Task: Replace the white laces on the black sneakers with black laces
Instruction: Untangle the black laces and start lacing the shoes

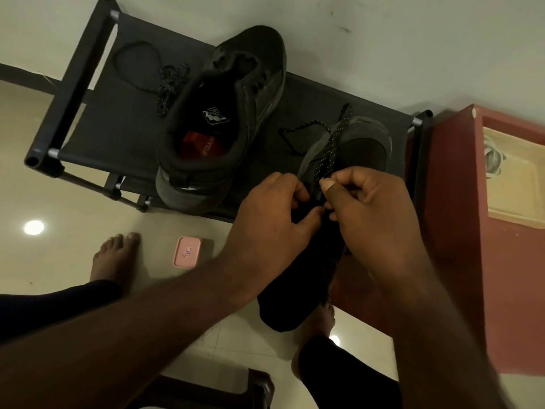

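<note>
The right hand (362, 199) pinches the black lace (331, 143) over the near sneaker (365, 152) at the right end of the rack (309, 95); the left hand (271, 211) curls at its eyelets, hold unclear. Steady the upper, draw the lace flat and untwisted before the next eyelet

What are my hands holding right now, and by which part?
The right hand pinches the black lace low down, near where it meets the sneaker. The left hand grips the sneaker around its middle; the exact contact is hidden.
</note>
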The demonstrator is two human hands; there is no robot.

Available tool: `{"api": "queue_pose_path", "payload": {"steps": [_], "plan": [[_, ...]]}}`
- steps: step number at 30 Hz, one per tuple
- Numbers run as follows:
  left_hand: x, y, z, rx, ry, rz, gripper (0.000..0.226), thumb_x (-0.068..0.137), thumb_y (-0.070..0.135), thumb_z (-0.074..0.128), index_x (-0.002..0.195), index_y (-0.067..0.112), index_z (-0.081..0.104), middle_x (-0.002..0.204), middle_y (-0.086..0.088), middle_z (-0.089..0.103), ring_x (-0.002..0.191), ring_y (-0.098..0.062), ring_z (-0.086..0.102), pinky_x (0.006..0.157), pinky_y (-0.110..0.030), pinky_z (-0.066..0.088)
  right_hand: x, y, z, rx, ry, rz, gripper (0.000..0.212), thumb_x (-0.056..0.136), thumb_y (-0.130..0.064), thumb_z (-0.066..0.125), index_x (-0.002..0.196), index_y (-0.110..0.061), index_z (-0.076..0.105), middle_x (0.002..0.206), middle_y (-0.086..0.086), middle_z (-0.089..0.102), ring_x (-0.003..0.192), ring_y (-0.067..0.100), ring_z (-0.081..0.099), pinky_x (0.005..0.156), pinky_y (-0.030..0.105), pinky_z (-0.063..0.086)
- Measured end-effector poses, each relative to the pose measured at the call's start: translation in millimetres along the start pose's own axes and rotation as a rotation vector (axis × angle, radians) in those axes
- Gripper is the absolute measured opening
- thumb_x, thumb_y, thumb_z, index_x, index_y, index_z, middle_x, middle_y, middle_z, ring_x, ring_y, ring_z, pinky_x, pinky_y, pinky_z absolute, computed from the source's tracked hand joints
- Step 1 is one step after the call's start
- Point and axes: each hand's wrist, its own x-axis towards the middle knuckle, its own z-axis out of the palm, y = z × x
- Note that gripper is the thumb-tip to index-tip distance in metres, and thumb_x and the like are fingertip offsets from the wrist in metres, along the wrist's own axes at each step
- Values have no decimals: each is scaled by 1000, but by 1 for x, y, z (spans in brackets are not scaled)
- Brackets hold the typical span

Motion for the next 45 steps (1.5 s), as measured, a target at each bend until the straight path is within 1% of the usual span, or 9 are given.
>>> {"api": "queue_pose_path", "payload": {"steps": [11, 15, 22, 26, 32, 36, 38, 40, 45], "plan": [[5, 4, 4, -56, 24, -29, 7, 85, 23, 68, 84, 17, 63, 77, 6, 59, 64, -8, 56, 57, -25, 49, -1, 4, 1, 43, -15, -25, 17, 99, -17, 59, 88, -17, 71, 76, -1, 69, 70, 12, 66, 60, 19, 53], [6, 5, 1, -100, -49, -80, 6, 90, 21, 63, 84, 20, 62, 73, 8, 58, 60, -5, 55, 51, -14, 43, 1, 9, 3, 37, -16, -30, 13, 99, -17, 59, 97, -22, 71, 92, -8, 69, 82, 2, 66, 69, 11, 51], [13, 8, -10, -493, -163, -336, 17, 92, 15, 59, 77, 11, 64, 59, 2, 55, 52, -7, 50, 48, -22, 42, 5, 12, 13, 5, 56, -66, 15, 96, -12, 61, 98, -27, 64, 96, -6, 66, 85, 2, 63, 70, 8, 46], [11, 11, -17, -602, -210, -407, 18, 93, 13, 57, 85, -3, 61, 62, -7, 46, 53, -11, 42, 48, -22, 38, 5, 13, 16, 20, 94, -80, 16, 96, -12, 61, 97, -27, 64, 93, -7, 65, 82, 3, 62, 69, 9, 46], [15, 16, -47, -734, -320, -312, 24, 89, 13, 57, 66, 13, 55, 59, -2, 47, 52, -11, 45, 49, -23, 42, 7, 14, 18, 12, 122, -109, 18, 95, -11, 61, 95, -29, 60, 94, -10, 60, 82, 0, 59, 68, 7, 44], [12, 5, -47, -408, -190, -337, 20, 90, 27, 61, 77, 12, 61, 66, -6, 60, 57, -15, 57, 54, -26, 51, 7, 14, 21, -8, 130, -133, 19, 93, -7, 62, 100, -25, 61, 97, -11, 58, 85, 1, 57, 70, 8, 45], [11, 3, -39, -269, -199, -311, 23, 88, 39, 65, 84, 16, 64, 74, -8, 65, 63, -20, 62, 60, -33, 55, 7, 14, 22, -10, 125, -132, 23, 93, -6, 62, 105, -25, 61, 99, -10, 57, 87, 2, 57, 73, 8, 45], [11, 4, -30, -257, -216, -287, 26, 87, 44, 66, 84, 19, 64, 70, -3, 65, 61, -14, 62, 59, -32, 54, 8, 14, 20, -16, 120, -123, 26, 93, -4, 62, 111, -22, 62, 101, -6, 59, 87, 4, 57, 75, 9, 46], [15, 9, -16, -275, -182, -268, 35, 85, 51, 66, 83, 17, 63, 60, 5, 59, 48, -1, 50, 45, -15, 40, 6, 15, 17, -47, 101, -142, 37, 93, 6, 54, 120, -17, 64, 104, -11, 58, 98, -2, 58, 81, 3, 43]]}}
